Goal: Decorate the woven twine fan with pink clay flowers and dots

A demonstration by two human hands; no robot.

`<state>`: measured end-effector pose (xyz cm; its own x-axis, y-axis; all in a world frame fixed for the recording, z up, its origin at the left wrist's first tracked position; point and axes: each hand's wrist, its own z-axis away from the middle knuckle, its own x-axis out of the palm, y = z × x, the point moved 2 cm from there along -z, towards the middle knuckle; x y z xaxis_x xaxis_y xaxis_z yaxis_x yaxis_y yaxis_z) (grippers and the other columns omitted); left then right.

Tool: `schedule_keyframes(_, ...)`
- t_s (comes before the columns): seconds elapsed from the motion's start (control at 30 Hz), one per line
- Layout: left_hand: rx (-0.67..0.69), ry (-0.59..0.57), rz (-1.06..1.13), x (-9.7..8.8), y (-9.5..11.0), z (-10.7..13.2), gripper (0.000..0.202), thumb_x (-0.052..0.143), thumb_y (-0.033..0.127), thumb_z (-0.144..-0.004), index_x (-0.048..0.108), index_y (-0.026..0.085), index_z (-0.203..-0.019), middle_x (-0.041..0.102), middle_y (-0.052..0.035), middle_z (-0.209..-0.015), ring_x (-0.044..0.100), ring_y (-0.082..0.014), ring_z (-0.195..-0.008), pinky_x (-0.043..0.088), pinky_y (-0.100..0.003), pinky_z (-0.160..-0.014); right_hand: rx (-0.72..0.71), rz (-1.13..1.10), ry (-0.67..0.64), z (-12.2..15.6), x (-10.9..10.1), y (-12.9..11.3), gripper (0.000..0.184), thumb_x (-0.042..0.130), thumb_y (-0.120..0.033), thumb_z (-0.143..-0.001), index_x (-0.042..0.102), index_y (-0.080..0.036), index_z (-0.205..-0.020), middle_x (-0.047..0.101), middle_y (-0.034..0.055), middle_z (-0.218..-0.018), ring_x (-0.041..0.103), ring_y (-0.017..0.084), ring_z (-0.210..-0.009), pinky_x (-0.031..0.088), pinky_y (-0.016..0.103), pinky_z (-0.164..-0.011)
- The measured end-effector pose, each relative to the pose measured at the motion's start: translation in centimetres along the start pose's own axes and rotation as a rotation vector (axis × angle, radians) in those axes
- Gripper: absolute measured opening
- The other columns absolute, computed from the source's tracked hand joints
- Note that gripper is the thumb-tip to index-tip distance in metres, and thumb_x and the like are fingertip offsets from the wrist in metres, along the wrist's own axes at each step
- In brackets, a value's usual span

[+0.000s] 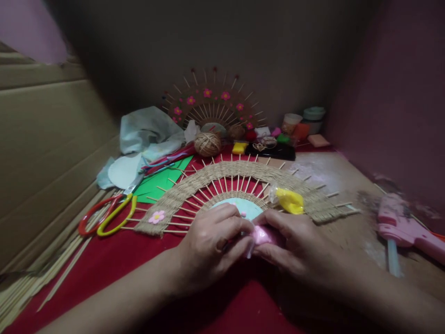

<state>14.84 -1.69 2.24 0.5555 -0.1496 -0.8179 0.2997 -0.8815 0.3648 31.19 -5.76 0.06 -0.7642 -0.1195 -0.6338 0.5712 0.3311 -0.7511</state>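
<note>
My left hand (212,236) and my right hand (288,241) meet at the near middle of the table, both with fingers pinched on a small lump of pink clay in a clear wrapper (261,234). Just behind them lies a half-round fan of skewers woven with twine (239,174), with a pale blue centre (239,206) and one pink flower (156,216) on its left end. A yellow clay lump in a clear bag (290,200) rests on the weave beside my right hand.
Scissors with red and yellow handles (107,214) lie left, by green paper (158,182) and loose skewers (41,273). A pink glue gun (405,227) lies right. At the back stand a finished flowered fan (212,104), a twine ball (207,144), clay pieces and cups (290,123).
</note>
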Motion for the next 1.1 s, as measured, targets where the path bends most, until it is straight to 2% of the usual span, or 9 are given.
schedule_keyframes(0.1, -0.02, -0.027, 0.07, -0.2, 0.2, -0.1, 0.015, 0.05, 0.018, -0.083, 0.06, 0.015, -0.073, 0.055, -0.0041, -0.068, 0.048, -0.0134, -0.064, 0.04, -0.027, -0.058, 0.005, -0.012, -0.009, 0.0, 0.1, -0.3, 0.007, 0.057, -0.023, -0.08, 0.056, -0.018, -0.085, 0.06, 0.0008, -0.074, 0.052, 0.013, -0.065, 0.04, 0.026, -0.057)
schedule_keyframes(0.17, -0.149, -0.073, 0.225, -0.5, -0.1, -0.2, 0.013, 0.053, 0.019, -0.08, 0.06, 0.015, -0.071, 0.053, -0.0022, -0.065, 0.046, -0.0119, -0.06, 0.038, -0.025, -0.054, -0.005, -0.047, -0.005, 0.0, 0.0, -0.7, 0.004, 0.057, -0.02, -0.079, 0.056, -0.018, -0.083, 0.058, 0.0, -0.072, 0.051, 0.012, -0.063, 0.039, 0.025, -0.056)
schedule_keyframes(0.27, -0.44, -0.164, 0.696, -1.3, -1.0, -0.1, 0.011, 0.059, 0.021, -0.076, 0.06, 0.016, -0.067, 0.049, 0.0008, -0.06, 0.042, -0.0092, -0.052, 0.033, -0.022, -0.047, -0.02, -0.056, 0.04, 0.1, -0.4, -1.0, 0.002, 0.054, -0.017, -0.08, 0.055, -0.018, -0.081, 0.057, -0.001, -0.071, 0.051, 0.011, -0.061, 0.039, 0.024, -0.055)
schedule_keyframes(0.33, -0.483, -0.124, 1.105, -1.9, -1.7, 0.0, 0.013, 0.063, 0.023, -0.071, 0.058, 0.016, -0.062, 0.046, 0.002, -0.057, 0.041, -0.0088, -0.051, 0.032, -0.022, -0.046, -0.024, -0.02, 0.094, 0.0, -0.8, -0.9, 0.004, 0.053, -0.015, -0.08, 0.055, -0.019, -0.082, 0.058, -0.0013, -0.071, 0.051, 0.011, -0.062, 0.039, 0.024, -0.057)
schedule_keyframes(0.4, -0.483, -0.026, 1.348, -2.4, -2.4, 0.1, 0.011, 0.065, 0.021, -0.069, 0.059, 0.016, -0.062, 0.047, 0.0022, -0.057, 0.042, -0.008, -0.051, 0.032, -0.021, -0.047, -0.026, 0.002, 0.119, 0.0, -0.9, -0.7, 0.006, 0.052, -0.015, -0.08, 0.055, -0.019, -0.083, 0.057, -0.0017, -0.071, 0.051, 0.011, -0.063, 0.039, 0.024, -0.057)
schedule_keyframes(0.5, -0.59, 0.055, 1.367, -2.3, -3.4, 0.2, 0.001, 0.064, 0.015, -0.072, 0.065, 0.014, -0.071, 0.055, 0.0006, -0.062, 0.047, -0.0064, -0.051, 0.035, -0.019, -0.048, -0.043, -0.009, 0.083, 0.0, -0.6, -0.5, 0.006, 0.052, -0.017, -0.081, 0.056, -0.019, -0.085, 0.057, -0.0019, -0.072, 0.05, 0.011, -0.062, 0.038, 0.024, -0.056)
schedule_keyframes(0.67, -0.756, 0.053, 1.335, -1.5, -3.8, 0.0, 0.005, 0.065, 0.013, -0.074, 0.068, 0.012, -0.078, 0.065, -0.0028, -0.067, 0.056, -0.0068, -0.052, 0.042, -0.017, -0.048, -0.062, -0.023, 0.066, 0.2, 0.0, -0.3, 0.008, 0.053, -0.017, -0.08, 0.057, -0.018, -0.087, 0.056, -0.0014, -0.071, 0.048, 0.011, -0.06, 0.037, 0.024, -0.054)
schedule_keyframes(0.87, -0.712, 0.05, 1.369, -1.3, -3.5, -0.2, 0.006, 0.065, 0.013, -0.075, 0.062, 0.011, -0.071, 0.069, -0.0078, -0.076, 0.062, -0.0122, -0.057, 0.049, -0.018, -0.042, -0.078, -0.021, 0.05, 0.2, 0.2, -0.9, 0.008, 0.055, -0.012, -0.077, 0.058, -0.016, -0.083, 0.055, -0.0014, -0.069, 0.047, 0.01, -0.06, 0.036, 0.023, -0.054)
schedule_keyframes(1.1, -0.706, 0.159, 1.38, -1.3, -3.9, -0.3, 0.012, 0.069, 0.007, -0.069, 0.06, 0.014, -0.073, 0.064, -0.0007, -0.066, 0.06, -0.0102, -0.05, 0.048, -0.016, -0.036, -0.087, -0.047, 0.007, 0.5, 0.9, -1.2, 0.01, 0.056, -0.009, -0.075, 0.06, -0.015, -0.083, 0.056, -0.0017, -0.068, 0.046, 0.009, -0.059, 0.035, 0.022, -0.054)
